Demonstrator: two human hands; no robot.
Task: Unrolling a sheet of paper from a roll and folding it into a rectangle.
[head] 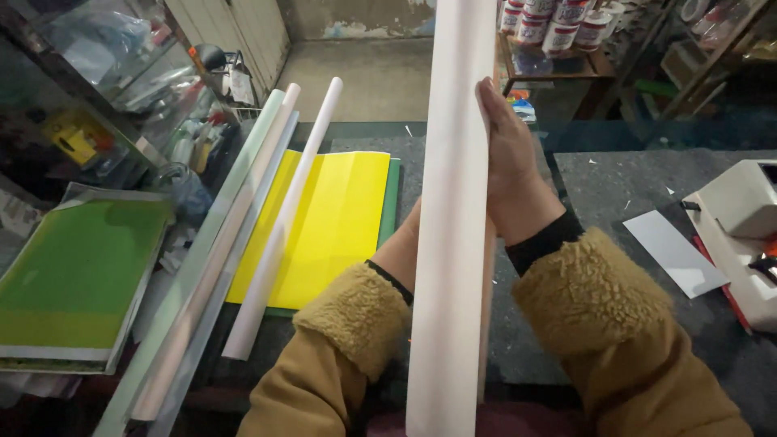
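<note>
A long white paper roll (452, 210) stands almost upright in front of me, running from the top of the view down to my lap. My right hand (508, 162) lies flat against its right side, fingers pointing up. My left hand (409, 239) is behind the roll, almost wholly hidden; only the wrist and tan fleece sleeve show. Both hands press the roll between them.
Yellow sheet (332, 218) on a green one lies on the dark felt table (615, 194). Thin white roll (285, 218) and pale rolls (218, 251) lean at left. Green pad (77, 275) far left. White sheet (673, 252) and white machine (745, 226) at right. Shelf of tape rolls (558, 24) behind.
</note>
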